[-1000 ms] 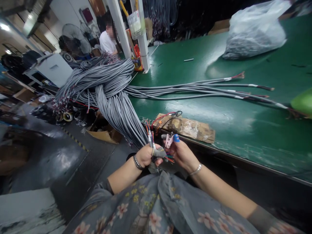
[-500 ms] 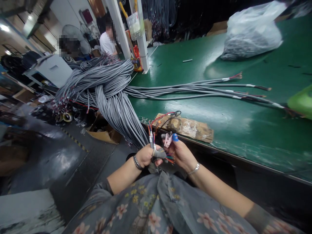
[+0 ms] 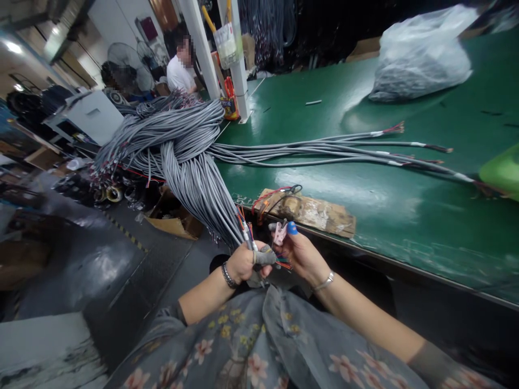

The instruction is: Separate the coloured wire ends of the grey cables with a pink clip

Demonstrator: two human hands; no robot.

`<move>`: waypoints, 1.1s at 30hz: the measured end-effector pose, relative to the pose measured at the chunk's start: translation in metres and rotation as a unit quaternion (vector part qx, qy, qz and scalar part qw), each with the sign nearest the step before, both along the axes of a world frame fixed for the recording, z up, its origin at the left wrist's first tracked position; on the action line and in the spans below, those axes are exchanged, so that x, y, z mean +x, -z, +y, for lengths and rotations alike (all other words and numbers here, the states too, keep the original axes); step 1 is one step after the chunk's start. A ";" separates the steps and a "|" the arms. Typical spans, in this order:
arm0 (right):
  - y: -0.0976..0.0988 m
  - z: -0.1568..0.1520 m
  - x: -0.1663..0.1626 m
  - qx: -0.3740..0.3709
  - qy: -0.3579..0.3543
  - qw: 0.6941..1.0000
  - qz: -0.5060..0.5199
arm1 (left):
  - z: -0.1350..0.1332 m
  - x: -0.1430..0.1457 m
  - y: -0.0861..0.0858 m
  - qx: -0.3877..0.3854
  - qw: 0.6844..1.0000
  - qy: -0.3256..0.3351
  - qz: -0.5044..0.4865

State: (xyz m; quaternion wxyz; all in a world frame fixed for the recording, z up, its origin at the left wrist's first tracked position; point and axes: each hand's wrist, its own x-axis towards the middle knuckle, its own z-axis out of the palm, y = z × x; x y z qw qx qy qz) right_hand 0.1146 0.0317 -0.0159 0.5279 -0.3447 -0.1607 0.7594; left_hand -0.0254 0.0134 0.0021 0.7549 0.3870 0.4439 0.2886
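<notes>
My left hand (image 3: pixel 244 262), its thumb wrapped in grey, is closed round the grey cables (image 3: pixel 248 237) close to my body. Thin coloured wires (image 3: pixel 283 261) stick out from this grip toward my other hand. A small pink clip-like tool (image 3: pixel 279 233) sits between the fingers of my right hand (image 3: pixel 304 258), whose thumb wears a blue cover. The two hands are close together in front of the bench edge. Behind my left hand hangs a thick bundle of grey cables (image 3: pixel 203 189), running down from a large pile on the bench.
Several grey cables with bared coloured ends (image 3: pixel 324 147) lie along the green bench (image 3: pixel 405 216). At its front edge is a worn wooden block (image 3: pixel 320 212). A plastic bag (image 3: pixel 421 56) stands at the back right, and a green object (image 3: pixel 500 170) at the right. A co-worker (image 3: pixel 180 70) is beyond the pile.
The upper cable ends with orange wires above my left hand have tilted left, away from the wooden block. Both hands keep nearly the same place and grip.
</notes>
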 end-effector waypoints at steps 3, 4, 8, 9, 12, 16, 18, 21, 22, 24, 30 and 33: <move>0.000 -0.001 0.001 0.007 -0.011 1.000 -0.015 | 0.002 0.007 -0.003 -0.001 1.000 -0.006 0.019; 0.000 -0.001 0.001 0.008 -0.014 1.000 -0.021 | 0.003 0.008 -0.004 -0.001 1.000 -0.008 0.025; 0.003 -0.001 0.001 0.010 -0.010 0.999 -0.037 | 0.004 0.011 -0.006 -0.002 0.999 -0.006 0.040; 0.003 -0.001 0.001 0.011 -0.007 0.999 -0.037 | 0.005 0.010 -0.006 -0.003 0.999 -0.003 0.041; 0.003 0.000 0.000 0.011 0.005 0.999 -0.034 | 0.004 0.010 -0.005 -0.009 0.999 0.004 0.044; 0.003 0.000 -0.001 0.003 0.002 1.000 -0.022 | 0.005 0.009 -0.003 -0.012 0.999 0.009 0.047; 0.005 -0.001 -0.001 -0.005 -0.007 1.000 -0.015 | 0.005 0.008 -0.002 -0.006 0.999 0.013 0.046; 0.007 -0.002 0.001 -0.009 -0.030 1.000 -0.002 | 0.003 0.007 -0.003 0.012 0.999 0.015 0.040; 0.007 -0.002 0.003 -0.004 -0.045 0.999 0.003 | 0.002 0.006 -0.004 0.019 0.999 0.015 0.039; 0.006 -0.002 0.006 0.009 -0.072 0.997 0.010 | -0.003 0.005 -0.007 0.030 0.998 0.014 0.047; -0.001 -0.002 0.009 0.028 -0.054 0.998 -0.006 | -0.018 0.007 -0.016 0.055 0.995 -0.021 0.085; -0.003 -0.004 0.008 0.049 -0.038 0.998 -0.029 | -0.017 0.010 -0.015 0.047 0.993 -0.059 0.090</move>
